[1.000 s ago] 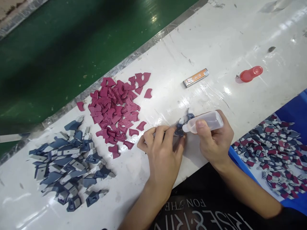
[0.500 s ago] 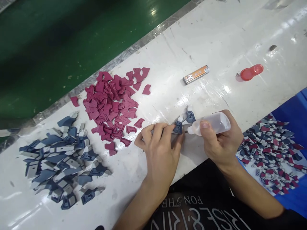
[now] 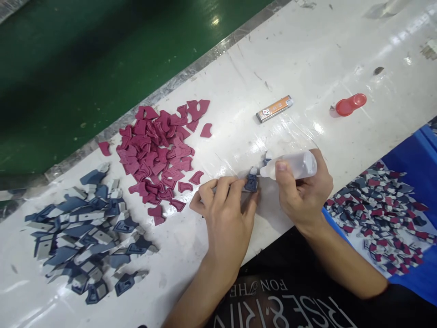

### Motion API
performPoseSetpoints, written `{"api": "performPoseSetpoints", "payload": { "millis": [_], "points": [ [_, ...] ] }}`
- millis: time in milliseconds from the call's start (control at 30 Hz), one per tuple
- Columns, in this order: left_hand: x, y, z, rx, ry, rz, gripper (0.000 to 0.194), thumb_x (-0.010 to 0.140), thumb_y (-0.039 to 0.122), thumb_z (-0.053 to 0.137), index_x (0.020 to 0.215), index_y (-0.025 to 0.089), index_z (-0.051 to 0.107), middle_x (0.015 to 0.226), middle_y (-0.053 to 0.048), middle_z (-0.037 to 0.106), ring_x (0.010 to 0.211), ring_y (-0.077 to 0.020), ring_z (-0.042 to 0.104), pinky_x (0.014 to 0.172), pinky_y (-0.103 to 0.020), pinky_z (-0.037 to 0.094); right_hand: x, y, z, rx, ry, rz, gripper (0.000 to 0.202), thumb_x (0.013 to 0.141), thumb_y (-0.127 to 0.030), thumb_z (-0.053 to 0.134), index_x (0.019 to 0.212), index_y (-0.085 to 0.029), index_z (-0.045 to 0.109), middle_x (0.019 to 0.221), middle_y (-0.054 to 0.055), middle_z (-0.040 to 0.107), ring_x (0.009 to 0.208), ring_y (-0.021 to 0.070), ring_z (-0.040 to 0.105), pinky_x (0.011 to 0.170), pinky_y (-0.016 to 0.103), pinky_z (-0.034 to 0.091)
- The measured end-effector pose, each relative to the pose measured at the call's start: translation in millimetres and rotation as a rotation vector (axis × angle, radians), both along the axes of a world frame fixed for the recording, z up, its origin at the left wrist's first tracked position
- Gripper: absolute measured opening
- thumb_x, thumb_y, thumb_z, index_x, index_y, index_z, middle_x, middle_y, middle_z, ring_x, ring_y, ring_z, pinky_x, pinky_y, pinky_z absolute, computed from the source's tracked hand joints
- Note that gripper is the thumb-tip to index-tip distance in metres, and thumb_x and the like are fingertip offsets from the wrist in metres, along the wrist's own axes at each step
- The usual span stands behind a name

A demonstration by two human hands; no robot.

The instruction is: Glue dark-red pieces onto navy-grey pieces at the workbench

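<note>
Small clear bottle (image 3: 290, 166) tipped onto a blue piece (image 3: 251, 183), middle of frame.
Right hand (image 3: 303, 193) closed round bottle; left hand (image 3: 227, 214) pinching piece flat (to keep it from sliding).

White table (image 3: 307, 50) bears maroon pieces (image 3: 159, 150), blue-grey pieces (image 3: 85, 232), lighter (image 3: 274, 109), red cap (image 3: 350, 104).
</note>
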State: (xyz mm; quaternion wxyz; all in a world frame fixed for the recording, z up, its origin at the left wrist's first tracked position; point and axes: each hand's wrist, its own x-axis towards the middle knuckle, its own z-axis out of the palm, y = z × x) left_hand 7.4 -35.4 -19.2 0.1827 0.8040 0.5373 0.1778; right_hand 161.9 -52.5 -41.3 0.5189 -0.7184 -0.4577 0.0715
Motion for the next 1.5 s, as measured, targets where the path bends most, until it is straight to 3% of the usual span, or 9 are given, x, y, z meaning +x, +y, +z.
{"api": "performPoseSetpoints", "payload": {
  "millis": [567,733,900,1067,1167,1267,1367,1500],
  "points": [
    [4,5,-0.1,-0.005,0.019,0.002,0.016,0.098,0.026,0.079,0.112,0.025,0.071,0.108,-0.002,0.078,0.116,-0.0306,0.055,0.1,-0.05,0.03,-2,-3,0.0,-0.01,0.106,0.086,0.027,0.101,-0.04,0.076,0.086,-0.023,0.06,0.068,-0.002,0.06,0.054,0.0135,0.055,0.043,0.025,0.041],
    [13,12,-1.4,0.011,0.019,0.022,0.018,0.097,0.031,0.081,0.111,0.025,0.071,0.109,-0.004,0.077,0.116,-0.0321,0.054,0.101,-0.051,0.031,3,-2,-10.0,0.158,0.246,-0.019,0.029,0.102,-0.044,0.074,0.086,-0.022,0.066,0.071,0.0,0.062,0.056,0.0156,0.059,0.048,0.028,0.047],
    [-12,10,9.6,0.037,0.126,0.025,0.044,0.095,0.044,0.081,0.131,0.025,0.068,0.133,-0.014,0.066,0.123,-0.0391,0.049,0.102,-0.055,0.034,7,-8,-15.6,0.208,0.382,-0.075,0.034,0.099,-0.05,0.078,0.083,-0.022,0.068,0.066,-0.001,0.058,0.057,0.02,0.061,0.05,0.033,0.048],
    [-45,6,15.0,0.052,0.208,-0.003,0.037,0.095,0.036,0.078,0.13,0.025,0.068,0.128,-0.013,0.068,0.121,-0.0401,0.049,0.102,-0.056,0.035,-6,-16,-0.3,0.14,0.335,0.035,0.024,0.101,-0.041,0.077,0.089,-0.022,0.071,0.074,0.002,0.067,0.06,0.0191,0.063,0.052,0.033,0.052],
    [-47,4,14.7,0.033,0.202,-0.04,0.032,0.098,0.024,0.073,0.13,0.027,0.067,0.131,-0.009,0.07,0.123,-0.0369,0.05,0.105,-0.055,0.033,-12,-16,5.6,0.138,0.312,0.094,0.021,0.103,-0.037,0.075,0.089,-0.022,0.07,0.077,0.003,0.071,0.062,0.0188,0.066,0.053,0.032,0.053],
    [-44,-1,14.5,-0.016,0.17,-0.116,0.042,0.097,0.015,0.068,0.136,0.029,0.062,0.133,-0.005,0.072,0.124,-0.0326,0.051,0.108,-0.052,0.033,-14,-16,6.6,0.141,0.323,0.114,0.019,0.103,-0.037,0.073,0.092,-0.022,0.07,0.077,0.002,0.071,0.06,0.0186,0.066,0.051,0.031,0.053],
    [-41,-9,11.9,-0.011,0.163,-0.067,0.051,0.094,0.026,0.077,0.141,0.026,0.058,0.133,-0.009,0.069,0.123,-0.0349,0.051,0.106,-0.053,0.034,-15,-19,5.6,0.107,0.329,0.13,0.02,0.102,-0.039,0.074,0.091,-0.022,0.07,0.074,0.001,0.069,0.059,0.0177,0.063,0.048,0.029,0.05],
    [-34,-18,4.1,0.02,0.138,0.02,0.039,0.092,0.046,0.083,0.118,0.022,0.066,0.126,-0.013,0.068,0.121,-0.0379,0.051,0.103,-0.055,0.036,-21,-23,4.4,0.018,0.337,0.191,0.023,0.097,-0.039,0.079,0.088,-0.022,0.067,0.078,0.002,0.07,0.068,0.0195,0.067,0.048,0.027,0.049]
  ]
}}
